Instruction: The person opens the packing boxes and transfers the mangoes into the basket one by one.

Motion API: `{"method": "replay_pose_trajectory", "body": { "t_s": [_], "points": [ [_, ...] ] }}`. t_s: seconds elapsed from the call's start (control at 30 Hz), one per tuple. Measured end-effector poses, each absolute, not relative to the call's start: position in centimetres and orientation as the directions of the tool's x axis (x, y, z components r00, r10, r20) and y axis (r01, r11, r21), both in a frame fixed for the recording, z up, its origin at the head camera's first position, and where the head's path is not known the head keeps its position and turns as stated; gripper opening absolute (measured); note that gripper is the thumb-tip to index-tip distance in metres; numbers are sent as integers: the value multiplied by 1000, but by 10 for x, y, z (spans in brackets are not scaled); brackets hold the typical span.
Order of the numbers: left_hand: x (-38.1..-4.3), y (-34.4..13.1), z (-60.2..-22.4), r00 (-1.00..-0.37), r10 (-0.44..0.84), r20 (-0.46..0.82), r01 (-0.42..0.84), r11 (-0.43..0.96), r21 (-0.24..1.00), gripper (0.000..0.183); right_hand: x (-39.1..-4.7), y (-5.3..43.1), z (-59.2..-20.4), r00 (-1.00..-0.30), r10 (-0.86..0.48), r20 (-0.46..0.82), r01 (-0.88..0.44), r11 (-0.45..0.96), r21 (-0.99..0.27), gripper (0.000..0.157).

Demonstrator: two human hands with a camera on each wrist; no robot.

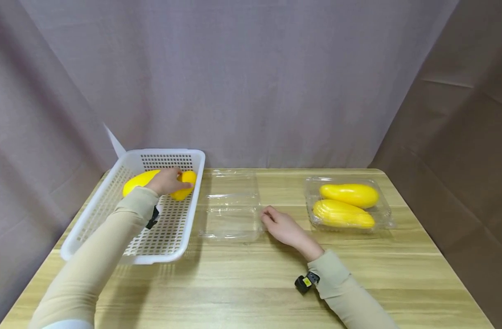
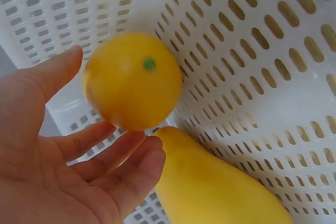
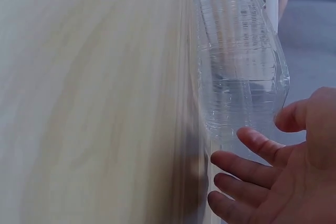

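A white slatted basket (image 1: 181,256) at the left holds two smooth, elongated, papaya-like yellow fruits. My left hand (image 1: 166,181) reaches in, thumb and fingers spread around one upended yellow fruit (image 2: 134,80) with a green spot on its end; firm contact cannot be made out. The other yellow fruit (image 2: 210,182) lies below the fingertips. Near the right edge of a clear plastic clamshell box (image 1: 232,219) is my right hand (image 1: 283,227). In the right wrist view its fingers are loosely extended, the thumb close to the box's rim.
Toward the right of the wooden table (image 1: 242,292) sits another clear box (image 1: 312,183) holding two yellow fruits (image 1: 349,195). Grey curtain (image 1: 267,82) hangs behind the table, and a brown cloth (image 1: 461,160) borders its right side.
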State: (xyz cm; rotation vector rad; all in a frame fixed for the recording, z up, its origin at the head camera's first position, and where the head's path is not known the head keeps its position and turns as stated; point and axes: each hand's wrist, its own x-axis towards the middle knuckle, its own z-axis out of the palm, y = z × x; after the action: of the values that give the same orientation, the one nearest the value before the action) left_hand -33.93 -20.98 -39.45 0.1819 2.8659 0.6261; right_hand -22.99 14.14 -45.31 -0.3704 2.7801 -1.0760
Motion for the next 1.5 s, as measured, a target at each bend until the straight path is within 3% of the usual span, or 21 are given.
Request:
{"method": "replay_pose_trajectory", "body": {
  "t_s": [0.4, 0.87, 1.13, 1.5],
  "points": [
    [-334, -202, -366, -978, 204, -29, 159, 839, 521, 62, -232, 133, -454, -951, -311, 10, -237, 706, -667, 43],
    [-327, -171, -310, -984, 154, 88, 172, 717, 675, 62, -244, 142, -428, -960, -271, 70, -252, 729, -637, 48],
    [-316, -135, -283, -970, 144, 193, 240, 642, 728, 54, -252, 154, -398, -961, -254, 114, -268, 735, -623, 51],
    [-303, -66, -275, -952, 199, 231, 303, 531, 791, 52, -261, 194, -378, -970, -192, 150, -244, 736, -631, 56]
  ]
}}
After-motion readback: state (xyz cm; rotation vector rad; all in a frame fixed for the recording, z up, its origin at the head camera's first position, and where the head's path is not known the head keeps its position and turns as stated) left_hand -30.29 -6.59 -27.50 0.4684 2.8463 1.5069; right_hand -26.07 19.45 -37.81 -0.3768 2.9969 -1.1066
